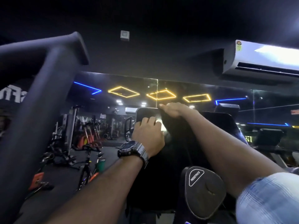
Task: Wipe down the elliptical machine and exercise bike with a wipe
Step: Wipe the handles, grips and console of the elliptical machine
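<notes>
The elliptical's console [146,114] stood straight ahead of you at arm's reach, its dark panel facing you. Your left hand [148,135] pressed against its face; whether the fingers held a wipe could not be told. Your right hand [175,109] gripped the console's top edge. A watch [131,148] circled your left wrist. The resistance knob [203,189] sat below.

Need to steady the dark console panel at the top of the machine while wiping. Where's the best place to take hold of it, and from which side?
Grip the dark console panel by its top edge, coming from above. The edge is thin and rounded at the corner, so fingers can hook over it, as the right hand does now. That leaves the front face free for the left hand, which is on it lower down.
</notes>
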The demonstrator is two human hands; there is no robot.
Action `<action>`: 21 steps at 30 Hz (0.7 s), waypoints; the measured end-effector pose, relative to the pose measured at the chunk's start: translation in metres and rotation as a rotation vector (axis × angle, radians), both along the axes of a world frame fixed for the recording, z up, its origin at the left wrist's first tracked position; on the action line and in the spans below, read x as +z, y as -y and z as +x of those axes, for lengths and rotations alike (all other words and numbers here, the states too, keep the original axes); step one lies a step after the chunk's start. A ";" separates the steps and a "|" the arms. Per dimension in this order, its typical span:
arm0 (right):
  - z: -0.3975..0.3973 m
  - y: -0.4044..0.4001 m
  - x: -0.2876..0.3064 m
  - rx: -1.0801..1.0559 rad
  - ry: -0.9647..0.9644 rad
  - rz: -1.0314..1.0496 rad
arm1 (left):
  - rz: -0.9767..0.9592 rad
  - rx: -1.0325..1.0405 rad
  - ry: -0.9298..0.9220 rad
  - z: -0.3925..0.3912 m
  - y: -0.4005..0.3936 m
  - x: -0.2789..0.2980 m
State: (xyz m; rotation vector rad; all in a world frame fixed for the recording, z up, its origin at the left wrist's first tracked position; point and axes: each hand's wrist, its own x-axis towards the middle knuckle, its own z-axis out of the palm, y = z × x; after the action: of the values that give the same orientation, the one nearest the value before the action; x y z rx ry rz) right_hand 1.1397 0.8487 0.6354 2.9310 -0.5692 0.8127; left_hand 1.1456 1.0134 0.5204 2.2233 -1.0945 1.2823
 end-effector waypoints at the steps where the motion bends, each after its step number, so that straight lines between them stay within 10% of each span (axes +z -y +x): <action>1: 0.004 -0.020 -0.001 0.088 -0.007 -0.015 | -0.002 0.004 0.000 0.001 -0.001 0.000; 21: -0.012 -0.103 -0.046 0.596 -0.127 -0.748 | -0.511 -0.205 -0.005 -0.001 -0.058 -0.016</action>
State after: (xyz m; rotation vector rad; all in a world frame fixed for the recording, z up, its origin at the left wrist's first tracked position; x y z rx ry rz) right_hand 1.1276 0.9519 0.5893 2.3893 0.5429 0.6589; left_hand 1.1446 1.0715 0.5039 1.6924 -0.8459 1.2905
